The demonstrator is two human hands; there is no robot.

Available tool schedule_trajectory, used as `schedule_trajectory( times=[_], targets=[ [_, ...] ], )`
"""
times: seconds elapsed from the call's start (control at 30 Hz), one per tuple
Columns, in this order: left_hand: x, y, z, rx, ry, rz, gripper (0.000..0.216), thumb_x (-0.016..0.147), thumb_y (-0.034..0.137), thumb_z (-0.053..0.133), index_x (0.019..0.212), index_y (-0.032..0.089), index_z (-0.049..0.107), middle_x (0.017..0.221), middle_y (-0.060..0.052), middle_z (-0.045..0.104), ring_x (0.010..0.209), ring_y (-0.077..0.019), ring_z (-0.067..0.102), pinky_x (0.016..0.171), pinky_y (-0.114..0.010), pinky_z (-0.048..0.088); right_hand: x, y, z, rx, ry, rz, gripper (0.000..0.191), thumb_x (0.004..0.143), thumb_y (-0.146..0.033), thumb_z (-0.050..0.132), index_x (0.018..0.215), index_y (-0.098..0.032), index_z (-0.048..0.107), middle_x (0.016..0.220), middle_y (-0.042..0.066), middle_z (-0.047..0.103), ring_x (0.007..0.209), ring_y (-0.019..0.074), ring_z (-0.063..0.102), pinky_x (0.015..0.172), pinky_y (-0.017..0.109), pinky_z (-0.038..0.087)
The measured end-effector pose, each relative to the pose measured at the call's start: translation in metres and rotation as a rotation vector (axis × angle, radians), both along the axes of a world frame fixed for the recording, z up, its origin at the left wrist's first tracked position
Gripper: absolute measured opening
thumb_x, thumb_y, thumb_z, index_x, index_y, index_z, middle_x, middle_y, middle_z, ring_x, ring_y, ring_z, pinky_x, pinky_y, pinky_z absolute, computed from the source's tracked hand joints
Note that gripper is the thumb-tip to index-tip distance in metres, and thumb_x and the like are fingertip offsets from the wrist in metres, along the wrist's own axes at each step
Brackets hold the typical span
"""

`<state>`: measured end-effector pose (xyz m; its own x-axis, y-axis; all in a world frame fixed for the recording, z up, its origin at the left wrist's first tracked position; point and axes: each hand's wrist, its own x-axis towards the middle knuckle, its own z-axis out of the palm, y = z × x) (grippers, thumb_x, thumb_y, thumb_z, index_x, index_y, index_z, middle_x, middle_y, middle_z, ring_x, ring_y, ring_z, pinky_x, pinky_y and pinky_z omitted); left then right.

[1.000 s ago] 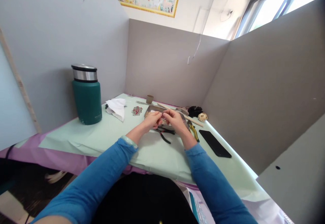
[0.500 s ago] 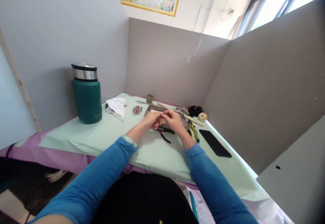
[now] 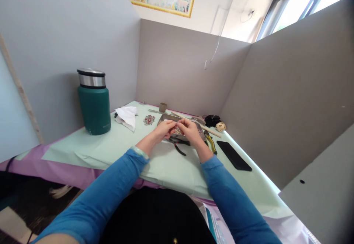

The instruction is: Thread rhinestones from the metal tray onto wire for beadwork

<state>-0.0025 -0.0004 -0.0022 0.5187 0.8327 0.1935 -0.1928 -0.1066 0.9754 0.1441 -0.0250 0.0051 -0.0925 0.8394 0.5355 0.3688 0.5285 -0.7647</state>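
Note:
Over a metal tray (image 3: 203,134) of small bead-like pieces (image 3: 178,130), my two hands meet fingertip to fingertip. My left hand (image 3: 166,129) is closed in a pinch, and my right hand (image 3: 188,129) pinches close beside it. Whatever sits between the fingertips is too small to make out. Just below the hands lie pliers with red-and-black handles (image 3: 180,149), their jaws toward the tray. Yellow-and-black handled pliers (image 3: 212,144) rest at the tray's right side. A cluster of red and silvery beaded pieces (image 3: 149,120) lies left of the tray.
A large green flask (image 3: 94,109) stands at the left, beside a crumpled white tissue (image 3: 127,116). At the back are a small brown cup (image 3: 163,107) and a wooden stick (image 3: 212,131). A black phone-like slab (image 3: 234,155) lies right. Grey partitions (image 3: 190,66) enclose the table.
My left fingers have straightened a little and shifted, while both hands stay together over the tray. More of the small pieces now shows between them.

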Motion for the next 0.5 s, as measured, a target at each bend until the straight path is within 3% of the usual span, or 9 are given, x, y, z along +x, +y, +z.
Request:
schedule_trajectory(
  times=[0.13, 0.23, 0.4, 0.5],
  targets=[
    [-0.002, 0.004, -0.002, 0.036, -0.025, 0.135, 0.023, 0.081, 0.033, 0.053, 0.068, 0.015, 0.048, 0.05, 0.006, 0.037, 0.033, -0.0013, 0.022, 0.033, -0.018, 0.011, 0.002, -0.004, 0.002, -0.036, -0.022, -0.022, 0.028, 0.078, -0.046, 0.05, 0.072, -0.019, 0.054, 0.054, -0.004, 0.049, 0.046, 0.0104, 0.044, 0.046, 0.022, 0.036],
    [-0.002, 0.008, -0.004, 0.003, -0.051, 0.24, 0.02, 0.081, 0.028, 0.05, 0.067, 0.015, 0.047, 0.05, 0.006, 0.037, 0.033, -0.0016, 0.024, 0.033, -0.017, 0.012, 0.005, -0.01, 0.005, -0.008, -0.204, -0.066, 0.032, 0.08, -0.047, 0.049, 0.067, -0.019, 0.056, 0.054, -0.003, 0.053, 0.045, 0.0109, 0.047, 0.048, 0.023, 0.036],
    [-0.001, 0.013, -0.004, -0.114, -0.112, 0.172, 0.014, 0.079, 0.024, 0.048, 0.069, 0.014, 0.05, 0.049, 0.005, 0.039, 0.032, -0.0021, 0.023, 0.032, -0.018, 0.013, 0.003, -0.024, 0.005, 0.081, -0.748, -0.132, 0.027, 0.079, -0.042, 0.052, 0.065, -0.021, 0.064, 0.059, 0.001, 0.061, 0.056, 0.0155, 0.053, 0.054, 0.026, 0.033],
    [0.0, 0.014, -0.004, -0.143, -0.155, 0.116, 0.006, 0.073, 0.018, 0.05, 0.073, 0.013, 0.052, 0.049, 0.004, 0.04, 0.032, -0.0024, 0.024, 0.032, -0.018, 0.013, -0.002, -0.033, -0.001, 0.022, -1.044, -0.18, 0.02, 0.073, -0.04, 0.059, 0.073, -0.022, 0.068, 0.075, 0.005, 0.066, 0.066, 0.0201, 0.057, 0.056, 0.028, 0.035]
  ],
)
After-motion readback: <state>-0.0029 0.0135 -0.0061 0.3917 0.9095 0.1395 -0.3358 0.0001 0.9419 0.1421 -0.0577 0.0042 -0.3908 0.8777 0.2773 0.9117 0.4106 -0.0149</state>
